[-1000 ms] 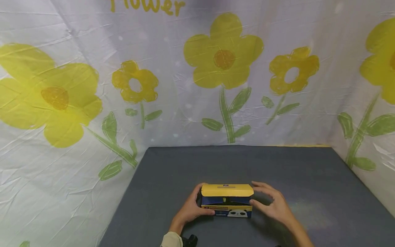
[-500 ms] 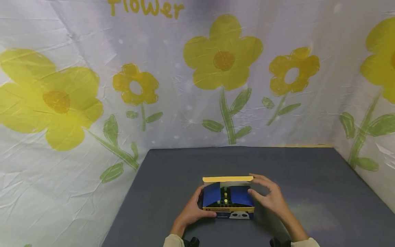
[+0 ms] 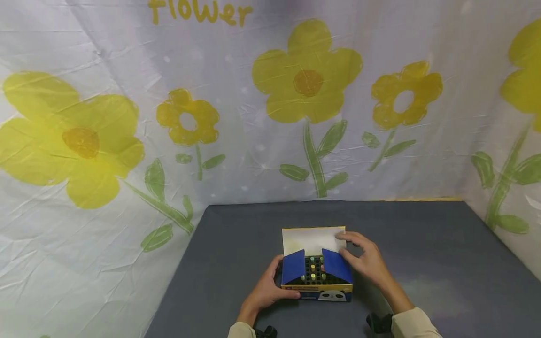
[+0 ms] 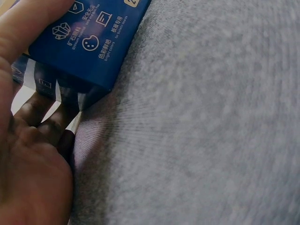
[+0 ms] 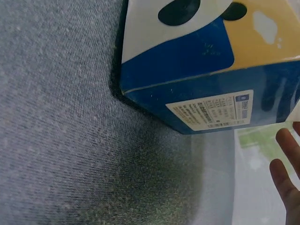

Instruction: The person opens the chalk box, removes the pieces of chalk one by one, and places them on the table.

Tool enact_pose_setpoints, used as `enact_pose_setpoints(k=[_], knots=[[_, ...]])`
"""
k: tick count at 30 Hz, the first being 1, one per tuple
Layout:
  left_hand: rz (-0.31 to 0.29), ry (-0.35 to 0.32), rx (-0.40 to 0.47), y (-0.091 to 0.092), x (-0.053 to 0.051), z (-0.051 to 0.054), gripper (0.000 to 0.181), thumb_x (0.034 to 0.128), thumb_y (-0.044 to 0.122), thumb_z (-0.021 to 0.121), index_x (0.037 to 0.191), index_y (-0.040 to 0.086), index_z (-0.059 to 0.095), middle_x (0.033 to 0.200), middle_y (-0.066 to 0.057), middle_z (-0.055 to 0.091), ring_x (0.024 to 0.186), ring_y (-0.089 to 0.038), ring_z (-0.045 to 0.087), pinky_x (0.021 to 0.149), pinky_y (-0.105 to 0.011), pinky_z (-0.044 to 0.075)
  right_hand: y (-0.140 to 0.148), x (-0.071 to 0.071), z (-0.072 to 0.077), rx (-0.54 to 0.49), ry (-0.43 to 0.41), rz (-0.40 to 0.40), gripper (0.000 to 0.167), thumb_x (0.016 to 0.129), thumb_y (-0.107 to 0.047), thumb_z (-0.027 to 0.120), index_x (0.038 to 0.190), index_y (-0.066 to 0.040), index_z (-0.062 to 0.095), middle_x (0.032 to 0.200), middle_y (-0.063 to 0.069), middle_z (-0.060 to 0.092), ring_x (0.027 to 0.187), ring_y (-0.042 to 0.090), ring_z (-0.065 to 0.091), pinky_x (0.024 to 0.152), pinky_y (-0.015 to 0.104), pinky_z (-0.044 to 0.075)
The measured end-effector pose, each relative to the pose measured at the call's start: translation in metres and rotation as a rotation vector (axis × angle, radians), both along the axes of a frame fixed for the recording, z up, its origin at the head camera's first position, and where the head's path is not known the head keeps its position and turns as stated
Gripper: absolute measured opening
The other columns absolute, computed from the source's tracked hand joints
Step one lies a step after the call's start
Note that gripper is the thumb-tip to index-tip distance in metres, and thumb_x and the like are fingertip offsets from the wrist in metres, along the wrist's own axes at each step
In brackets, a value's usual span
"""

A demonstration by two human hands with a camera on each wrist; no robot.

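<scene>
A blue and yellow chalk box with a panda print stands on the grey table, its lid raised at the back. Two blue side flaps tilt up over a dark grid holding several small pale sticks. My left hand grips the box's left end, thumb on the front; in the left wrist view its fingers lie against the end face. My right hand is at the right, fingertips touching the lid's edge and thumb near the right flap. Its fingers are spread in the right wrist view.
Grey cloth-like table top surrounds the box. White sheeting with yellow flowers hangs behind and at both sides. A barcode label is on the box's right end. Dark wrist-worn devices sit by the light sleeves.
The lid has swung up and back, showing its white inside. Both side flaps have risen, exposing the grid. My right hand has moved up with the lid; the left still holds the box.
</scene>
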State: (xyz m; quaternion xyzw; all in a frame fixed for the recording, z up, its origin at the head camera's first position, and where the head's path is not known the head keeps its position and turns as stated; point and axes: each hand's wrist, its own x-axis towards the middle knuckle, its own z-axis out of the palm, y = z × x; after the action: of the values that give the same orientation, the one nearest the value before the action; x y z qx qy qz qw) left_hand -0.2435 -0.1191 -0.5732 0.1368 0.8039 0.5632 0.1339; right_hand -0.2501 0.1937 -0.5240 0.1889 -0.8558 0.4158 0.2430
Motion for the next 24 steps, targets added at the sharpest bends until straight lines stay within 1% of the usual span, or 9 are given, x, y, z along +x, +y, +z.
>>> enact_pose_setpoints(k=[3, 5, 8, 13, 16, 21, 24], knots=[[0.002, -0.006, 0.003, 0.0004, 0.0009, 0.0, 0.109, 0.0715, 0.031, 0.094, 0.159, 0.024, 0.03, 0.163, -0.013, 0.036, 0.152, -0.039, 0.031, 0.117, -0.062, 0.032, 0.0008, -0.0023, -0.0004, 0.0, -0.034, -0.01, 0.04, 0.086, -0.003, 0.079, 0.124, -0.014, 0.072, 0.126, 0.009, 0.07, 0.111, 0.021, 0.065, 0.083, 0.052, 0.055], [0.0, -0.008, 0.01, 0.0005, 0.0005, -0.0005, 0.108, 0.0716, 0.03, 0.094, 0.159, 0.026, 0.031, 0.163, -0.012, 0.036, 0.152, -0.038, 0.031, 0.118, -0.062, 0.032, 0.0016, -0.0039, 0.0, -0.005, -0.054, -0.005, 0.04, 0.087, -0.004, 0.079, 0.125, -0.014, 0.071, 0.126, 0.01, 0.07, 0.108, 0.022, 0.066, 0.084, 0.054, 0.055], [-0.003, -0.007, 0.019, -0.0002, -0.0001, -0.0018, 0.106, 0.0716, 0.029, 0.094, 0.157, 0.029, 0.032, 0.162, -0.01, 0.038, 0.152, -0.037, 0.032, 0.118, -0.062, 0.031, 0.0025, -0.0066, -0.0006, -0.019, -0.079, 0.006, 0.04, 0.087, -0.005, 0.078, 0.126, -0.014, 0.071, 0.125, 0.011, 0.07, 0.103, 0.028, 0.067, 0.084, 0.055, 0.054], [-0.005, -0.002, 0.022, -0.0005, -0.0004, -0.0023, 0.104, 0.0705, 0.031, 0.095, 0.155, 0.035, 0.034, 0.162, -0.006, 0.039, 0.153, -0.034, 0.032, 0.119, -0.06, 0.031, 0.0048, -0.0095, -0.0027, -0.053, -0.169, 0.032, 0.038, 0.09, -0.009, 0.077, 0.127, -0.013, 0.071, 0.124, 0.011, 0.07, 0.104, 0.031, 0.066, 0.087, 0.057, 0.054], [-0.004, -0.007, 0.028, -0.0001, 0.0004, -0.0018, 0.103, 0.0696, 0.032, 0.096, 0.153, 0.038, 0.036, 0.16, -0.003, 0.041, 0.152, -0.032, 0.034, 0.119, -0.059, 0.032, 0.0063, -0.0097, -0.0043, -0.063, -0.229, 0.042, 0.036, 0.092, -0.013, 0.075, 0.128, -0.013, 0.07, 0.124, 0.011, 0.07, 0.106, 0.032, 0.066, 0.087, 0.052, 0.056], [-0.005, -0.007, 0.045, 0.0008, 0.0019, -0.0002, 0.101, 0.0692, 0.03, 0.096, 0.151, 0.039, 0.038, 0.157, -0.001, 0.045, 0.15, -0.03, 0.037, 0.118, -0.058, 0.034, 0.0076, -0.0089, -0.0056, -0.072, -0.313, 0.056, 0.033, 0.098, -0.018, 0.069, 0.13, -0.011, 0.069, 0.126, 0.014, 0.07, 0.109, 0.033, 0.068, 0.086, 0.04, 0.058], [-0.001, -0.004, 0.049, 0.0011, 0.0019, 0.0002, 0.1, 0.0688, 0.029, 0.096, 0.151, 0.039, 0.039, 0.154, 0.0, 0.048, 0.148, -0.03, 0.04, 0.117, -0.058, 0.035, 0.0075, -0.0081, -0.0058, -0.072, -0.371, 0.063, 0.032, 0.101, -0.021, 0.064, 0.131, -0.01, 0.067, 0.131, 0.017, 0.068, 0.11, 0.033, 0.068, 0.088, 0.04, 0.058]])
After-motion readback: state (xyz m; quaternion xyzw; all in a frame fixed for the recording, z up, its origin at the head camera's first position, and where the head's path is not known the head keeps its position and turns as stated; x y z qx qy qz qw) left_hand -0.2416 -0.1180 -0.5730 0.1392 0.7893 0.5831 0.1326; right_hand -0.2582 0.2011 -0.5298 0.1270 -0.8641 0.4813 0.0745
